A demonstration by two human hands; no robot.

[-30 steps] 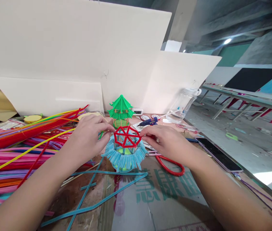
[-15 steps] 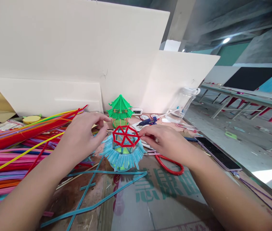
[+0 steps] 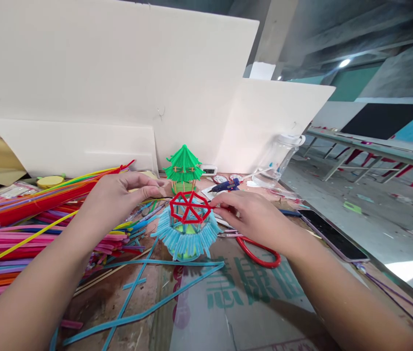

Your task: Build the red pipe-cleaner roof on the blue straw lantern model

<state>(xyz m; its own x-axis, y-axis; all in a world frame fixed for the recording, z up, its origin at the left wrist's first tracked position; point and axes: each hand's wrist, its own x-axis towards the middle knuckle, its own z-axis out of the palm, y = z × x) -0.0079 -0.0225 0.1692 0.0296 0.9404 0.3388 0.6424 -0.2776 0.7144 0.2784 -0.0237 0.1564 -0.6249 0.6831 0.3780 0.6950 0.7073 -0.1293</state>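
Note:
A spoked red pipe-cleaner frame [image 3: 189,222], roughly octagonal, sits over the top of a small model with a light blue pipe-cleaner skirt roof [image 3: 188,246]. My right hand [image 3: 245,212] pinches the frame's right corner between thumb and fingertips. To the left of the model, my left hand [image 3: 119,197] is raised clear of the frame, thumb and forefinger pressed together; whatever may be between them is too small to make out. Just behind stands a green pagoda-like model [image 3: 183,161] with a layered pointed roof.
Bundles of coloured pipe cleaners [image 3: 27,239] cover the left side. Blue strips [image 3: 148,314] lie in front. On the right are red-handled scissors [image 3: 261,263], a blue glue gun [image 3: 224,185], a phone [image 3: 332,234] and a clear bottle [image 3: 277,158]. White boards [image 3: 119,73] stand behind.
My left hand has drawn back slightly left from the frame, and its thumb and forefinger have come together. My right hand stays at the frame's right corner.

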